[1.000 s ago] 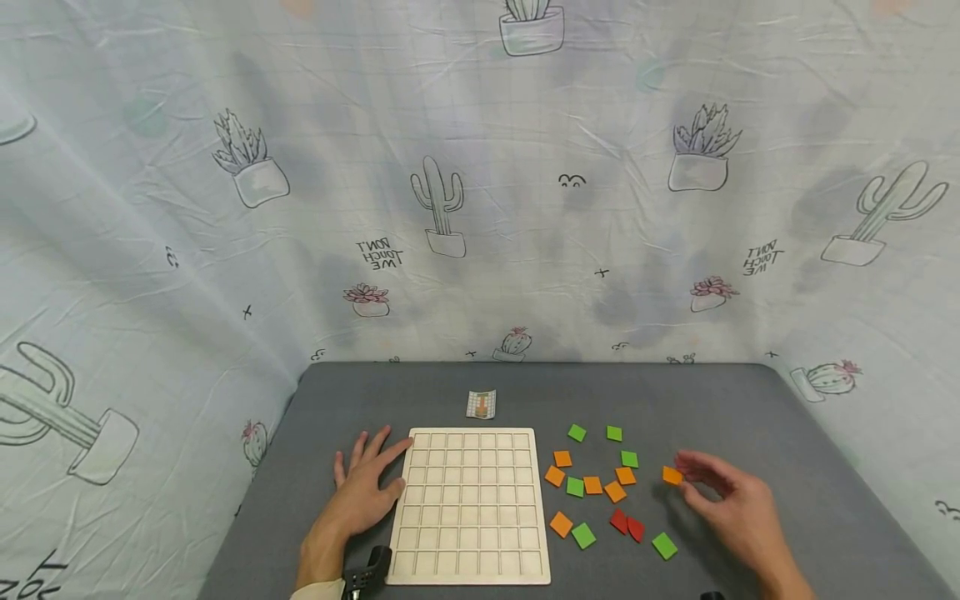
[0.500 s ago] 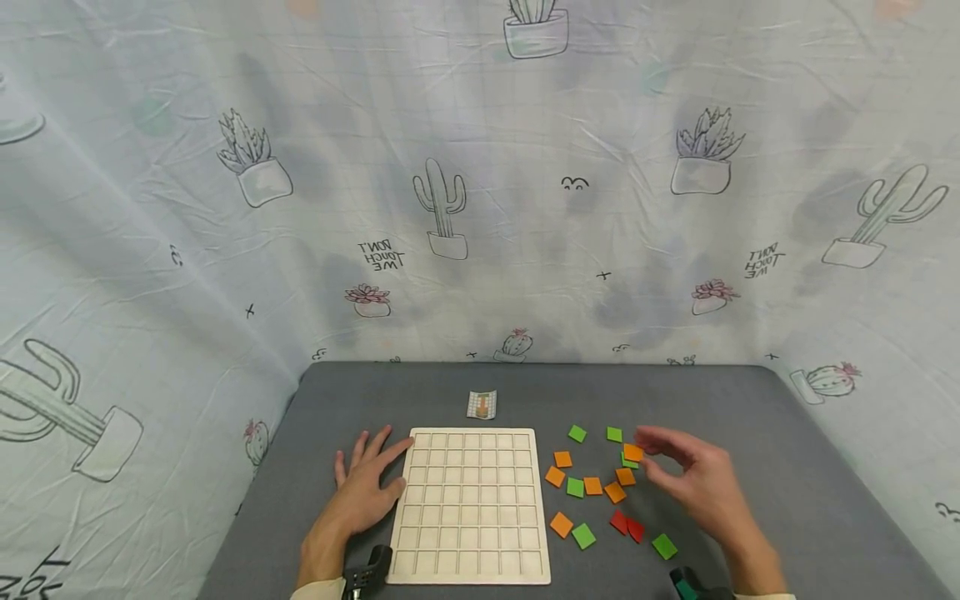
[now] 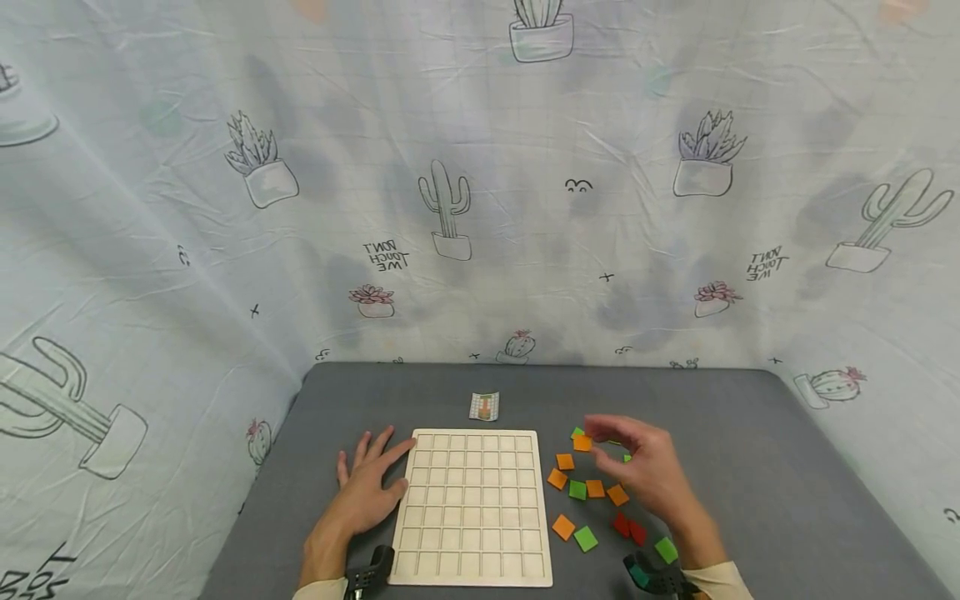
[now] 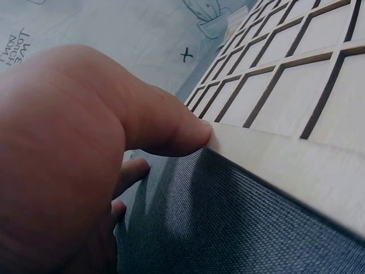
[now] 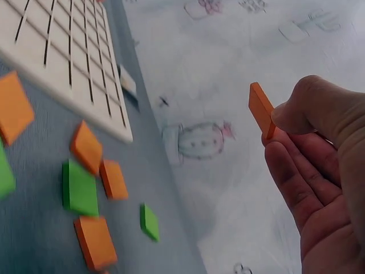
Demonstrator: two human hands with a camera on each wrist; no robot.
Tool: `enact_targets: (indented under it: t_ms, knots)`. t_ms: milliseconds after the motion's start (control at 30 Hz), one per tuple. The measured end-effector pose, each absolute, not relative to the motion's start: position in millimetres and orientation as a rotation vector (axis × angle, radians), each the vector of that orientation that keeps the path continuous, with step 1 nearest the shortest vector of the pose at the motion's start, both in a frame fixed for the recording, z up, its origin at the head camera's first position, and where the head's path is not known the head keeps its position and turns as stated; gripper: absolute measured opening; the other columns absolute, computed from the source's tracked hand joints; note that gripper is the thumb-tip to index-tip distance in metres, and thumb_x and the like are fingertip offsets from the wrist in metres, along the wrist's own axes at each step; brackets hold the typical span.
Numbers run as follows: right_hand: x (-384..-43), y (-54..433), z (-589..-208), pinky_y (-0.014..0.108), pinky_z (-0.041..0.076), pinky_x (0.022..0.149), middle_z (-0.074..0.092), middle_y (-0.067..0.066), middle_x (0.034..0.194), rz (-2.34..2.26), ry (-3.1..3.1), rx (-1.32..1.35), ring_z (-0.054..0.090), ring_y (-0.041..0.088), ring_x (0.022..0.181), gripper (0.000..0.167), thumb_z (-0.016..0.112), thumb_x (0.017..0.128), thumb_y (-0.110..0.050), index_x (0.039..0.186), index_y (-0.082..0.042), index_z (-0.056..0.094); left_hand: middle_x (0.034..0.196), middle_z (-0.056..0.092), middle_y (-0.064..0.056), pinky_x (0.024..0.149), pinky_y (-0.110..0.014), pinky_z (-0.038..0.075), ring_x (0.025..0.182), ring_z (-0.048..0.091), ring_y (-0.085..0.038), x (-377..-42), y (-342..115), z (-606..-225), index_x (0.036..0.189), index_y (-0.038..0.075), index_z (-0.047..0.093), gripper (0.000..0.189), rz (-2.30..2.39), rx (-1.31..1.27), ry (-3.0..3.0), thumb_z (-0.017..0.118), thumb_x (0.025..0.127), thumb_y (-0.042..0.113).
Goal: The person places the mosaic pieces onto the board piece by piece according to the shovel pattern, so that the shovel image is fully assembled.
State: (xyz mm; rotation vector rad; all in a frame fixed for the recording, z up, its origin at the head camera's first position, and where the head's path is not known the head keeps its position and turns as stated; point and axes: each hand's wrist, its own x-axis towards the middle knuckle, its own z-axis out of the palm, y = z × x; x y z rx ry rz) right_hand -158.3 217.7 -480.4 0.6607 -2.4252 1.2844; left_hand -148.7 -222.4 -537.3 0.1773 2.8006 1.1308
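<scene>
Between thumb and fingertips my right hand (image 3: 645,462) pinches an orange square tile (image 5: 261,109), raised over the loose tiles right of the board. In the head view this tile (image 3: 582,443) overlaps a green one behind it. A pale wooden grid board (image 3: 471,508) lies flat, its square cells without tiles. My left hand (image 3: 367,492) rests at the board's left side with fingers spread. Its thumb (image 4: 182,134) touches the board's edge in the left wrist view, and the index fingertip reaches the far left corner.
Several orange tiles (image 3: 563,527) and green tiles (image 3: 586,539) lie scattered right of the board, with two red pieces (image 3: 637,532) near my right wrist. A small printed card (image 3: 483,406) lies behind the board. A patterned curtain (image 3: 525,208) hangs beyond the grey table (image 3: 375,392).
My right hand has carried the orange tile leftward from the right side of the table, over the scattered tiles towards the board. The left hand has stayed at the board's edge.
</scene>
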Motion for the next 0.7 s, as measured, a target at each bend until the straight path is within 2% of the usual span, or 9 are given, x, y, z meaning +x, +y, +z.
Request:
enact_targets:
  t_ms: [100, 200, 433, 533, 700]
  knots:
    - [-162, 204, -480, 0.017, 0.061, 0.093, 0.082, 0.01, 0.118, 1.308, -2.418, 0.693, 0.078, 0.021, 0.103, 0.047, 0.082, 0.086, 0.013, 0.129, -0.008, 0.079, 0.181, 0.024, -0.023, 0.122, -0.082, -0.017, 0.167, 0.001, -0.057, -149, -222, -538, 0.162, 0.021, 0.057, 0.063, 1.128, 0.179, 2.804, 0.071, 0.101, 0.009]
    - [-167, 191, -480, 0.023, 0.064, 0.093, 0.082, 0.009, 0.118, 1.309, -2.412, 0.728, 0.079, 0.022, 0.103, 0.046, 0.082, 0.088, 0.011, 0.129, -0.011, 0.079, 0.181, 0.024, -0.023, 0.122, -0.082, -0.018, 0.167, 0.0, -0.057, -148, -222, -538, 0.162, 0.021, 0.057, 0.063, 1.137, 0.183, 2.799, 0.071, 0.101, 0.009]
    - [-179, 160, -478, 0.049, 0.067, 0.093, 0.081, 0.005, 0.121, 1.329, -2.443, 0.807, 0.079, 0.02, 0.105, 0.044, 0.082, 0.092, 0.005, 0.132, -0.012, 0.079, 0.181, 0.023, -0.024, 0.122, -0.082, -0.019, 0.167, -0.001, -0.057, -148, -224, -538, 0.162, 0.02, 0.057, 0.062, 1.153, 0.2, 2.782, 0.071, 0.102, 0.009]
    - [-184, 148, -480, 0.054, 0.066, 0.095, 0.081, 0.003, 0.123, 1.341, -2.461, 0.825, 0.079, 0.019, 0.105, 0.044, 0.081, 0.092, 0.003, 0.133, -0.012, 0.078, 0.18, 0.023, -0.024, 0.121, -0.082, -0.02, 0.166, -0.001, -0.058, -148, -224, -538, 0.161, 0.019, 0.057, 0.062, 1.164, 0.207, 2.779, 0.071, 0.102, 0.008]
    - [-190, 133, -485, 0.055, 0.065, 0.097, 0.08, 0.003, 0.125, 1.377, -2.492, 0.833, 0.079, 0.019, 0.107, 0.043, 0.082, 0.092, 0.002, 0.133, -0.01, 0.078, 0.18, 0.024, -0.024, 0.121, -0.082, -0.019, 0.166, 0.0, -0.058, -147, -223, -536, 0.161, 0.019, 0.058, 0.062, 1.164, 0.206, 2.79, 0.071, 0.102, 0.008]
